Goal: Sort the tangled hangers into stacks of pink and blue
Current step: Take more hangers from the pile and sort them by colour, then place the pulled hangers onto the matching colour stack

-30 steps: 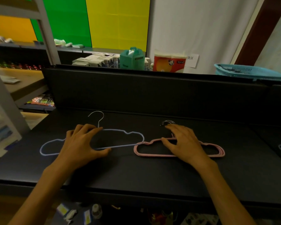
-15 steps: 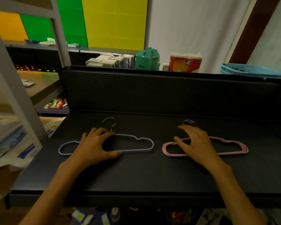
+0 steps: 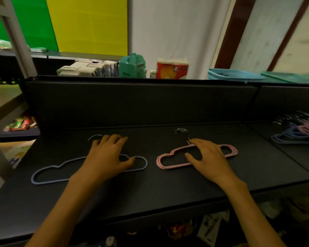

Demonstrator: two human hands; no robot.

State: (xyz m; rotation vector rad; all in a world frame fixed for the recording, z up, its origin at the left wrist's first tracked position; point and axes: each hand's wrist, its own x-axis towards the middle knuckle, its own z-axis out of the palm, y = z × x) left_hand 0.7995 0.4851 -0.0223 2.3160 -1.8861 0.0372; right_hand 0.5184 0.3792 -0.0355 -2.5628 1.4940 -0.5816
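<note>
A single blue hanger (image 3: 146, 163) lies flat on the black tabletop (image 3: 150, 189) at the left. My left hand (image 3: 109, 155) lies over its middle, fingers past the top bar by the hook and thumb inside the loop. To the right lies a stack of pink hangers (image 3: 175, 166) with their metal hooks (image 3: 181, 132) bunched together. My right hand (image 3: 209, 157) covers its middle the same way, fingertips at the neck and thumb inside the loop. A tangled pile of blue and pink hangers (image 3: 296, 134) sits at the far right.
A black back wall (image 3: 141, 104) rises behind the tabletop. Behind it stand a teal container (image 3: 132, 65), a red-and-white pack (image 3: 172, 69), small boxes (image 3: 87, 69) and a blue basket (image 3: 234, 74). A grey shelf post (image 3: 16, 36) stands at the left.
The blue hanger and the pink stack, touching a second ago, now lie apart with a gap between them. My view has swung right, bringing the tangled pile into sight.
</note>
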